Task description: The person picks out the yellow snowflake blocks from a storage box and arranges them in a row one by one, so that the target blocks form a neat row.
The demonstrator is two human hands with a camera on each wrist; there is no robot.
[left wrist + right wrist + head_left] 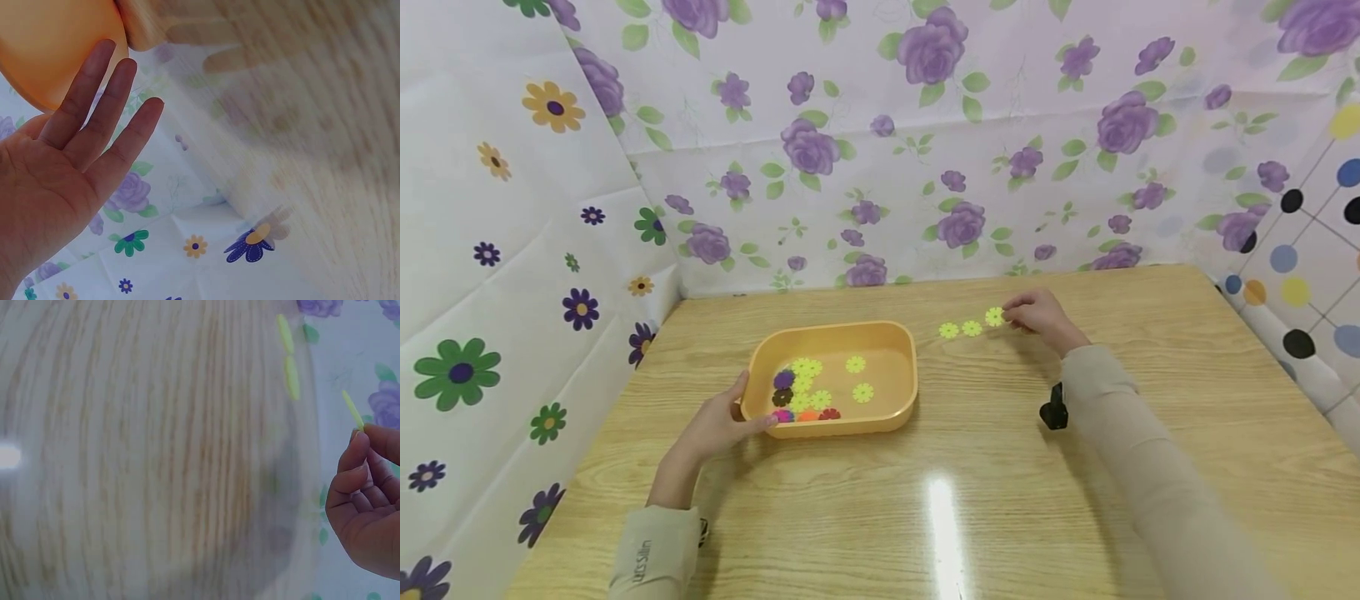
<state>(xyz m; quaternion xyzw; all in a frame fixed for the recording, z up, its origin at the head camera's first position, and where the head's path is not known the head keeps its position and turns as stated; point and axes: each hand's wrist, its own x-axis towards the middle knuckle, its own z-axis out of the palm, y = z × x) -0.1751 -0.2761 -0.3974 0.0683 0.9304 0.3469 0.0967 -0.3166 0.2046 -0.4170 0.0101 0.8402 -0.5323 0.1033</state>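
My right hand [1039,318] pinches a yellow notched plastic disc [994,317] between thumb and fingertips. From the right wrist view, that disc appears edge-on and raised off the table. Two more yellow discs [960,329] lie side by side on the wood, just left of it. An orange plastic tub [887,423] stands left of the middle. My left hand [718,423] holds the tub at its near left corner, thumb over the rim and fingers along the outer wall. Inside are several yellow discs [862,392], with purple, dark brown, pink, orange and red ones towards the near left.
The wood-grain table [865,508] backs onto a flowered covering [880,167]. Patterned sheets also hang at left and right. A small black object [1055,408] shows beside my right sleeve. Light glares off the table's near middle.
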